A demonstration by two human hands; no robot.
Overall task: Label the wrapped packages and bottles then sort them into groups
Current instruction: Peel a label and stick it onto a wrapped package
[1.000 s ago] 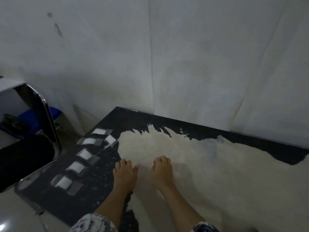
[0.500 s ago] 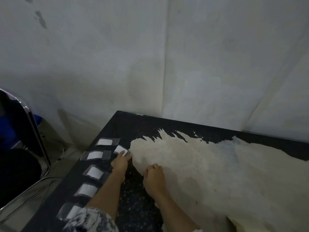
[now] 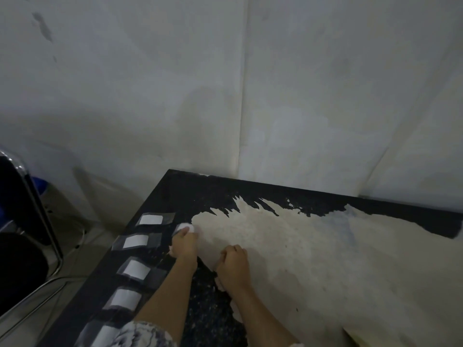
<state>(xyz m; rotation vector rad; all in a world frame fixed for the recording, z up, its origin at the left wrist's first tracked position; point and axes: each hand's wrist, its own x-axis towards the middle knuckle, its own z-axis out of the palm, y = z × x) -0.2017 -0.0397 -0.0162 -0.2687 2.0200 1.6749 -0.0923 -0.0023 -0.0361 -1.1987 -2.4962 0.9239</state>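
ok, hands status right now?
Left hand: fingers curled on a taped label on the table.
Right hand: fisted; contents can't be told.

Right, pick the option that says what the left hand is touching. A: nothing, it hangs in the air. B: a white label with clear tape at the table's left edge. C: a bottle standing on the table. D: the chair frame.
B: the left hand reaches its fingers onto a white label lying on the dark table, beside the row of others.

We see a black speckled desk (image 3: 205,319) w/ a big cream worn patch (image 3: 313,259), white labels (image 3: 150,219) on grey tape, a blue-white marbled sleeve (image 3: 140,334), off-white walls (image 3: 125,96), and a black chair w/ chrome frame (image 3: 37,211).
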